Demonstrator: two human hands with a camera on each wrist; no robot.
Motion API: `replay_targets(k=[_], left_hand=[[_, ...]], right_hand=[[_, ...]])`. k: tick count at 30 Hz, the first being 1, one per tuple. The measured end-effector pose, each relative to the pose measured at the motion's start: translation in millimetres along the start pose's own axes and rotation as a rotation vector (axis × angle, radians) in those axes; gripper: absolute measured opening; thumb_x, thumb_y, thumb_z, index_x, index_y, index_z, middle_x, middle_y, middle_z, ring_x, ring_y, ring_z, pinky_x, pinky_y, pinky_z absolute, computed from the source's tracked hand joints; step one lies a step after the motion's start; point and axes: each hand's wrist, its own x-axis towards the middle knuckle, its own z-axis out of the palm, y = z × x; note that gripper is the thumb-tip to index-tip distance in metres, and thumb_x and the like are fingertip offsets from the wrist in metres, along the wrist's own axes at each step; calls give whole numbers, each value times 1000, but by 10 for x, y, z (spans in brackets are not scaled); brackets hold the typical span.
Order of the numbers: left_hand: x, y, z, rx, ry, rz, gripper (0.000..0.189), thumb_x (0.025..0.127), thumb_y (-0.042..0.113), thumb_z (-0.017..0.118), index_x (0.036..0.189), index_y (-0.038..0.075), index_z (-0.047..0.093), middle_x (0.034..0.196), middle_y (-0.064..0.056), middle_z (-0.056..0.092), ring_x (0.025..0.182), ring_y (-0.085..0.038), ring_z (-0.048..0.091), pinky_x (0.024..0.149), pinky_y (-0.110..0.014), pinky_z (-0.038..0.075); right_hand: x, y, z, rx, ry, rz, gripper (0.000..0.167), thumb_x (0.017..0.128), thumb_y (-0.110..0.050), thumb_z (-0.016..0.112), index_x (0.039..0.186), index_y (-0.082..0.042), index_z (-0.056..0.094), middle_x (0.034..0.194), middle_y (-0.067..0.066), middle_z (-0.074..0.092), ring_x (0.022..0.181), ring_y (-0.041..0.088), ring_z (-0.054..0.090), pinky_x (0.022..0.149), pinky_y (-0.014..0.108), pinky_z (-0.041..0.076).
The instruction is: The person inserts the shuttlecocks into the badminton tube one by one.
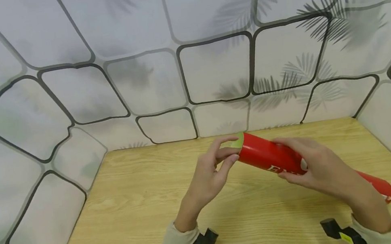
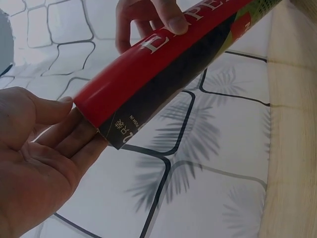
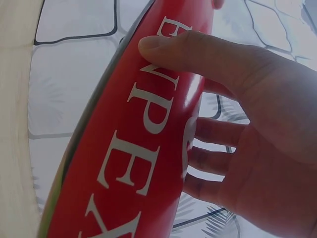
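Observation:
A long red tube (image 1: 263, 152) with big white ENPEX lettering is held tilted above the table, its left end higher than its right. My left hand (image 1: 207, 175) is at that raised end, where a green surface (image 1: 238, 140) shows. In the left wrist view, the thumb touches the rim and the fingertips disappear at the tube's end, so how deep they reach is hidden. My right hand (image 1: 316, 164) grips the tube's middle, thumb across the lettering and fingers round the far side. The left wrist view also shows a dark printed strip (image 2: 163, 94) along the tube.
A wood-grain table (image 1: 146, 201) lies below both hands. Light walls (image 1: 215, 70) with a dark stone-outline and leaf pattern stand behind it and at both sides. The tube's far end (image 1: 381, 186) reaches past the right forearm, near the table's right side.

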Motion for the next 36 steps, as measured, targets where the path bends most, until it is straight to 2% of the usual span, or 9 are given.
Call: replay_targets(k=[3, 6, 9, 13, 22, 25, 29, 32, 36], left_hand=[[4, -32, -100, -19, 31, 5, 37, 102, -1, 60, 138, 5, 53, 115, -15, 74, 108, -18, 72, 96, -34, 56], [-4, -92, -251, -6, 90, 2, 32, 102, 0, 60, 134, 6, 57, 114, -13, 75, 106, -20, 72, 96, -37, 57], [-32, -193, -432, 32, 166, -29, 26, 103, 1, 60, 128, 6, 61, 112, -11, 76, 104, -23, 73, 94, -38, 58], [-82, -366, -682, 103, 233, -109, 22, 104, 6, 60, 125, 5, 65, 112, -13, 75, 104, -26, 71, 94, -41, 57], [-261, -668, -1211, 253, 273, -308, 25, 104, 12, 62, 129, 6, 65, 122, -12, 71, 116, -31, 66, 98, -51, 55], [-365, -729, -1350, 305, 310, -374, 25, 105, 12, 62, 128, 6, 65, 124, -14, 70, 117, -33, 65, 98, -54, 54], [-491, -810, -1488, 348, 337, -459, 28, 105, 17, 63, 128, 3, 64, 126, -18, 68, 118, -37, 64, 98, -55, 54], [-582, -910, -1568, 374, 370, -531, 37, 106, 30, 60, 130, 2, 64, 127, -20, 67, 118, -39, 63, 99, -55, 53], [-751, -1014, -1672, 379, 446, -611, 49, 109, 43, 49, 130, 1, 64, 127, -22, 67, 117, -41, 63, 100, -57, 50]], right_hand=[[16, -6, 13, 6, 6, 10, 78, 73, -15, 93, 142, -19, 56, 123, 14, 66, 98, 30, 64, 63, 40, 61], [49, -4, 49, 10, 17, 3, 77, 74, -17, 93, 142, -19, 57, 123, 12, 66, 100, 28, 62, 63, 36, 60], [91, 4, 113, 6, 29, -9, 76, 74, -19, 94, 142, -19, 59, 124, 11, 66, 103, 28, 60, 64, 37, 59], [150, 16, 234, 7, 55, -27, 75, 73, -18, 94, 140, -16, 60, 123, 13, 67, 104, 31, 61, 67, 43, 60], [283, 29, 591, 2, 119, -82, 71, 70, -17, 95, 133, -8, 63, 115, 13, 69, 103, 33, 62, 73, 49, 59], [320, -1, 743, -9, 91, -91, 69, 72, -18, 94, 133, -8, 64, 115, 12, 70, 103, 32, 62, 78, 52, 57], [380, -76, 993, -50, 9, -83, 68, 75, -24, 92, 136, -10, 64, 119, 10, 71, 107, 32, 62, 82, 55, 54], [430, -157, 1182, -70, -57, -55, 69, 77, -29, 92, 138, -13, 63, 122, 9, 70, 109, 31, 61, 84, 55, 52], [472, -269, 1410, -71, -140, -27, 67, 80, -32, 89, 140, -16, 62, 126, 7, 68, 112, 29, 59, 89, 54, 50]])
